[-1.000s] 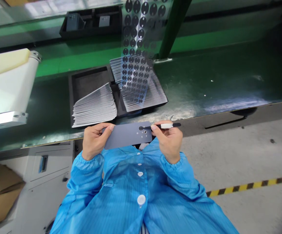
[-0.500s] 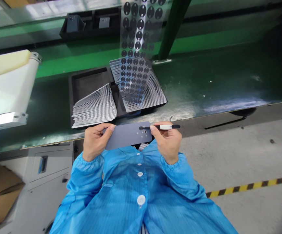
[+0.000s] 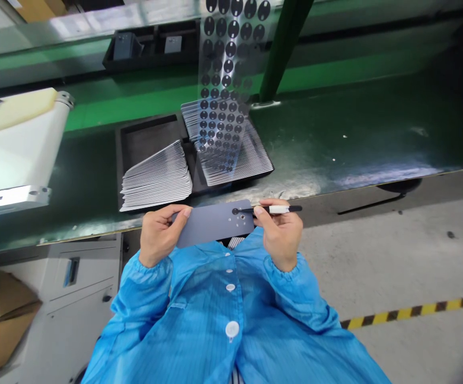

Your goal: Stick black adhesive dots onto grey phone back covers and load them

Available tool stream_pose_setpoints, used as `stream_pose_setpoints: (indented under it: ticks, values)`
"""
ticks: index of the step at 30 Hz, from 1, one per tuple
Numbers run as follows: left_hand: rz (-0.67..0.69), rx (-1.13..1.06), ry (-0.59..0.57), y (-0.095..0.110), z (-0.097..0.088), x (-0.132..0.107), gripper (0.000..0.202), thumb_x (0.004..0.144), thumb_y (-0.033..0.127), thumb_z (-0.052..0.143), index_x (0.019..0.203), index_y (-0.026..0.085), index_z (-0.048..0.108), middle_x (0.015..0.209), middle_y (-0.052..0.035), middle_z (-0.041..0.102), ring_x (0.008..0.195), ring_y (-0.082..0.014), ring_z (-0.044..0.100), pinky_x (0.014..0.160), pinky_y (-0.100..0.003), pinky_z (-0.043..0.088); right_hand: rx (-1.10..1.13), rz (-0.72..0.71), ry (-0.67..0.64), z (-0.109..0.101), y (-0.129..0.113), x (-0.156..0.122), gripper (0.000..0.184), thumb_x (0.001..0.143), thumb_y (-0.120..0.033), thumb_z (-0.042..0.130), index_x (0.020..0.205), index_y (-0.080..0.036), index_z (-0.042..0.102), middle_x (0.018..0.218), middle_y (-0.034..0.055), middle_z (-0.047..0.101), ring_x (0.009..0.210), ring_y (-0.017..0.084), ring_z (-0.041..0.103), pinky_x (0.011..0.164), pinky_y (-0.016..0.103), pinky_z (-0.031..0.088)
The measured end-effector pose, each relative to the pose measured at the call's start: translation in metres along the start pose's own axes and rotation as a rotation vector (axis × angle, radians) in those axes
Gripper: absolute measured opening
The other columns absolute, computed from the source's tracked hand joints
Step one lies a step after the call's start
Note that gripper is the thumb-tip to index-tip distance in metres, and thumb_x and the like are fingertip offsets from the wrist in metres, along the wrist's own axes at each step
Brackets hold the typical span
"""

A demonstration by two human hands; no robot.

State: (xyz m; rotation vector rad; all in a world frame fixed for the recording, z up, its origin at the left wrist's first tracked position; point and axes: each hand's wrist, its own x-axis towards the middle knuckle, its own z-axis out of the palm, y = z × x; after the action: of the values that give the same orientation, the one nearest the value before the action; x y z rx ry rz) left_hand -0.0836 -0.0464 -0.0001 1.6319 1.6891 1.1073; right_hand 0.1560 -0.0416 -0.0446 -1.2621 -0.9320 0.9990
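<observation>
My left hand (image 3: pixel 160 234) grips the left end of a flat grey panel (image 3: pixel 211 224) held level in front of my blue coat. My right hand (image 3: pixel 281 234) pinches a slim black and white tool (image 3: pixel 277 209), whose tip touches a round dark spot near the panel's upper right corner, among a few small holes. Behind the panel a black tray (image 3: pixel 125 140) holds two fanned stacks of similar thin panels (image 3: pixel 157 178). A clear strip carrying several round black stickers (image 3: pixel 225 80) hangs down over the right stack.
A dark green conveyor belt (image 3: pixel 355 133) runs across the view. A white roller unit (image 3: pixel 11 144) stands at the left. Another black tray (image 3: pixel 147 42) sits at the back. A green post (image 3: pixel 281 48) rises behind the tray. Cardboard box (image 3: pixel 3 325) at lower left; striped floor tape (image 3: pixel 415 310) at right.
Both hands, the panel and the tool have stayed together with hardly any shift; only the view has drifted slightly.
</observation>
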Motion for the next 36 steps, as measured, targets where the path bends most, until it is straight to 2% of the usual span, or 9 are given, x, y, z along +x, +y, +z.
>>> stream_pose_setpoints:
  ticks: [8,13,15,20,23,28,31,33,36]
  values:
    - [-0.005,-0.035,0.034,0.002,0.0,-0.003,0.02,0.086,0.032,0.067,0.086,0.016,0.08,0.066,-0.003,0.071,0.05,-0.0106,0.055,0.044,-0.02,0.039,0.167,0.046,0.041,-0.001,-0.006,0.0,0.025,0.08,-0.037,0.077,0.097,-0.025,0.063,0.08,-0.0019,0.069,0.068,0.017,0.073,0.061,0.03,0.062]
    - [-0.101,-0.179,0.078,-0.002,0.004,-0.005,0.023,0.086,0.037,0.069,0.082,0.015,0.076,0.065,-0.0034,0.067,0.05,-0.0108,0.051,0.044,-0.021,0.037,0.306,0.042,-0.005,0.006,-0.012,0.004,0.021,0.086,-0.04,0.068,0.097,-0.028,0.055,0.089,0.0001,0.075,0.082,0.021,0.077,0.074,0.037,0.064]
    - [-0.207,-0.339,-0.055,-0.005,0.009,-0.011,0.027,0.085,0.042,0.071,0.083,0.015,0.074,0.062,-0.0029,0.064,0.05,-0.0112,0.051,0.044,-0.021,0.036,0.333,-0.049,0.071,0.014,-0.013,0.004,0.018,0.088,-0.039,0.066,0.096,-0.028,0.056,0.089,0.0006,0.075,0.085,0.022,0.077,0.078,0.038,0.063]
    - [-0.481,-0.776,-0.761,0.0,0.03,-0.029,0.045,0.076,0.049,0.081,0.103,0.015,0.069,0.068,-0.0053,0.068,0.057,-0.0168,0.064,0.054,-0.024,0.05,0.314,-0.121,0.171,0.032,-0.018,0.002,0.019,0.088,-0.041,0.067,0.093,-0.025,0.058,0.076,-0.0018,0.069,0.074,0.021,0.076,0.076,0.037,0.062]
    - [-0.455,-0.897,-0.841,0.011,0.041,-0.032,0.053,0.077,0.045,0.083,0.117,0.016,0.065,0.092,-0.0089,0.073,0.077,-0.0199,0.07,0.069,-0.028,0.056,0.319,-0.057,0.092,0.038,-0.021,-0.003,0.025,0.083,-0.043,0.073,0.089,-0.023,0.06,0.071,-0.0041,0.066,0.061,0.018,0.073,0.064,0.032,0.061]
    - [-0.473,-0.897,-0.568,0.025,0.052,-0.033,0.047,0.082,0.055,0.075,0.102,0.013,0.071,0.078,-0.0059,0.07,0.057,-0.0121,0.062,0.052,-0.02,0.046,0.332,-0.07,0.054,0.045,-0.02,-0.012,0.022,0.08,-0.037,0.077,0.086,-0.021,0.063,0.078,-0.0032,0.066,0.056,0.014,0.07,0.057,0.029,0.06]
    - [-0.387,-0.844,-0.3,0.025,0.035,-0.024,0.047,0.076,0.057,0.08,0.085,0.012,0.073,0.067,-0.0041,0.067,0.052,-0.0114,0.058,0.048,-0.02,0.044,0.399,-0.231,0.158,0.041,-0.02,-0.007,0.019,0.076,-0.033,0.076,0.083,-0.02,0.064,0.072,-0.0028,0.066,0.055,0.016,0.068,0.052,0.032,0.06]
    - [-0.287,-0.779,0.062,0.02,-0.001,-0.006,0.043,0.073,0.055,0.082,0.083,0.014,0.073,0.068,-0.0035,0.068,0.054,-0.0129,0.059,0.049,-0.022,0.046,0.39,-0.336,0.239,0.035,-0.021,0.002,0.018,0.073,-0.031,0.075,0.083,-0.019,0.065,0.069,-0.0021,0.066,0.051,0.018,0.066,0.047,0.034,0.058]
    - [-0.13,-0.673,0.73,0.005,-0.096,0.032,0.028,0.08,0.043,0.079,0.083,0.017,0.071,0.073,-0.0018,0.07,0.063,-0.0149,0.063,0.055,-0.023,0.05,0.345,-0.431,0.37,0.022,-0.023,0.018,0.013,0.067,-0.03,0.072,0.072,-0.02,0.064,0.062,-0.0011,0.062,0.044,0.018,0.058,0.036,0.035,0.051]
